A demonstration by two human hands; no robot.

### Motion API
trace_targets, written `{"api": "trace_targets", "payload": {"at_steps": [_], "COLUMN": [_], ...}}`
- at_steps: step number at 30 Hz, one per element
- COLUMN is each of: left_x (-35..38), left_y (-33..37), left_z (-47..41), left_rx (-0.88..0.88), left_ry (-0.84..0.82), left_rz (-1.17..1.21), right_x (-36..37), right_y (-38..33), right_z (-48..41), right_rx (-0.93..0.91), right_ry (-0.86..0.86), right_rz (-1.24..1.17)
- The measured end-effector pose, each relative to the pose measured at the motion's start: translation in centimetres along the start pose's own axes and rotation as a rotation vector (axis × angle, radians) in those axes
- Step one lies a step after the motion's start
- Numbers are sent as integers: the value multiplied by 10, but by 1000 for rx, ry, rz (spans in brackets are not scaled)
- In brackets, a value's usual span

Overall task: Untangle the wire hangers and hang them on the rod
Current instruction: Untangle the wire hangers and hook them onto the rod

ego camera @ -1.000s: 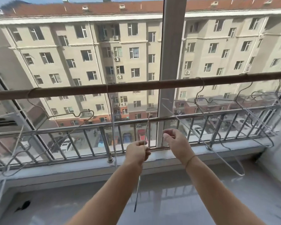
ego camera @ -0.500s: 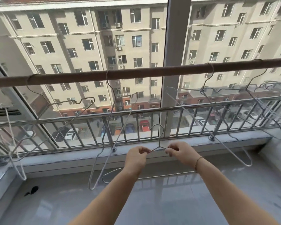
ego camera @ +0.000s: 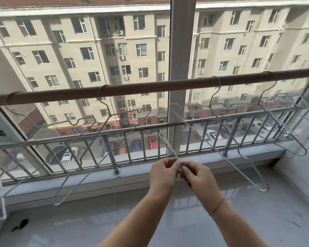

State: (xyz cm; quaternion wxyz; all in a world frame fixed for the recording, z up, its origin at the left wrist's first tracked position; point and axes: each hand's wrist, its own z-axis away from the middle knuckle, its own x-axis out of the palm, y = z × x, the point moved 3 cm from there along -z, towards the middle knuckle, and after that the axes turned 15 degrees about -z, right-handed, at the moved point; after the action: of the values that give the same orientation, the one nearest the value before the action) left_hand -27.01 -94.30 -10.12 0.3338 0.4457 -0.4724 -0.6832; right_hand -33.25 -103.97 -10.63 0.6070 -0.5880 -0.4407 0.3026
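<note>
No writing could be read anywhere. Thin grey wire hangers (ego camera: 103, 122) hung tilted along the brown rod (ego camera: 150, 87), left to right. Below it, the left hand (ego camera: 163, 172) and right hand (ego camera: 197, 175), apart half a second earlier, now touched, each grip clamped on one held hanger (ego camera: 168, 145), turned edge-on.

Two bare hands meet near the middle, in front of the window sill (ego camera: 132, 177). The left hand (ego camera: 163, 172) and right hand (ego camera: 197, 175) pinch a thin wire hanger (ego camera: 165, 142) between their fingertips; its wire rises up and away from them toward the railing (ego camera: 185, 124). A brown rod (ego camera: 150, 88) runs across the window. Two hangers (ego camera: 103, 139) hook over it on the left, and more hangers (ego camera: 239, 122) hang on the right. The right wrist wears a thin bracelet (ego camera: 217, 206).
</note>
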Motion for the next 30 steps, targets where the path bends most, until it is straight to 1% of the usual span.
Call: {"api": "trace_targets", "payload": {"at_steps": [4, 7, 10, 12, 17, 22, 25, 30], "left_x": [-5, -13, -22, -28, -41, -53, -58, -61], "left_y": [26, 44, 61, 70, 94, 113, 115, 99], "left_z": [16, 25, 28, 26, 14, -5, -13, -19], "left_rx": [122, 208, 257, 263, 253, 246, 220, 160], "left_ry": [66, 89, 83, 81, 73, 117, 141, 146], "left_rz": [153, 165, 163, 181, 243, 204, 204, 199], "right_x": [12, 19, 26, 31, 46, 60, 66, 74], "right_y": [-27, -45, -56, -64, -86, -101, -101, -90], "right_z": [8, 12, 8, 3, -13, -34, -43, -44], "right_rx": [-109, -165, -158, -152, -214, -218, -183, -93], "right_ry": [41, 38, 16, 10, 4, -11, -8, -27], "right_rz": [-175, -233, -300, -325, -252, -286, -309, -295]}}
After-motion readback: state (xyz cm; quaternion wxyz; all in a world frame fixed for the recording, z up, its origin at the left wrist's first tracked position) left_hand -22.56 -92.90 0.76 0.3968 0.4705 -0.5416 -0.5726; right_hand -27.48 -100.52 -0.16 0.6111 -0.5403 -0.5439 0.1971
